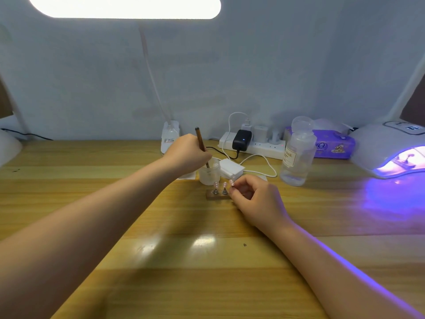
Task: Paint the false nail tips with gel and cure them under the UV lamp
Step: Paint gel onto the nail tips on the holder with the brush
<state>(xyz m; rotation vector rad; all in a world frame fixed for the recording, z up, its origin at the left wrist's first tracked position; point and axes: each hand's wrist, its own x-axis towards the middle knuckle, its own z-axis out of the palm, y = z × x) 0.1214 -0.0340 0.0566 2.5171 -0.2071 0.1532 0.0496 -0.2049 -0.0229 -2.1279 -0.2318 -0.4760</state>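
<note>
Three pink tips [224,184] stand on a small stand [217,196] mid-bench. The left hand [187,154] grips a brush [202,146] with its end down in a frosted jar [209,172], I think to load or clean it. The right hand [255,195] pinches the right-most tip's peg. Next, the brush must come gently to a tip. The lit lamp [388,150] waits far right; a bottle [297,155] and cables [257,157] sit between.

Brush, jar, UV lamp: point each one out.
brush [199,139], head view, on the brown handle above the left hand.
jar [210,174], head view, on its frosted front wall.
UV lamp [377,143], head view, on the white top of its housing.
</note>
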